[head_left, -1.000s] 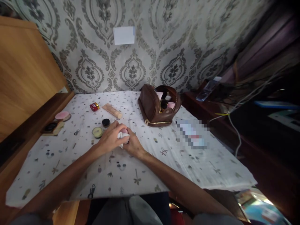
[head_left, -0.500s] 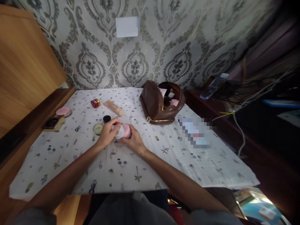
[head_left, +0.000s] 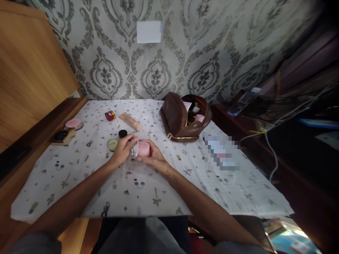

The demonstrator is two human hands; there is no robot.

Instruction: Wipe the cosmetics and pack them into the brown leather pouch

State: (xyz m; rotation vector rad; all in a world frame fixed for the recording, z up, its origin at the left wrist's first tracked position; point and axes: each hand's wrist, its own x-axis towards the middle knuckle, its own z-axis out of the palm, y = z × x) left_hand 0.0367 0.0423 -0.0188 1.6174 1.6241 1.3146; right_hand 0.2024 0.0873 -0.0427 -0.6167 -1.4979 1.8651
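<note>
My right hand (head_left: 158,158) is wrapped around a small pink jar (head_left: 143,149), tilted on its side above the cloth-covered table. My left hand (head_left: 123,151) pinches a crumpled white tissue (head_left: 135,148) against the jar's left end. Its fingers partly cover the tissue. Just left of that hand lie a round pale-green pot (head_left: 112,144) and a small black lid (head_left: 122,133). Behind them rest a beige tube (head_left: 130,121) and a red jar with a gold band (head_left: 110,115).
A brown cosmetic bag (head_left: 176,120) stands unzipped at the back right, with items inside. Right of it lies a pixelated flat item (head_left: 221,153). A pink compact (head_left: 74,124) and a gold-and-black case (head_left: 62,137) sit at the left edge. A clear bottle (head_left: 243,101) lies on the dark side surface.
The pink jar has turned in my right hand, so more of its side shows. My left hand stays at its left end with the tissue. The view has shifted slightly.
</note>
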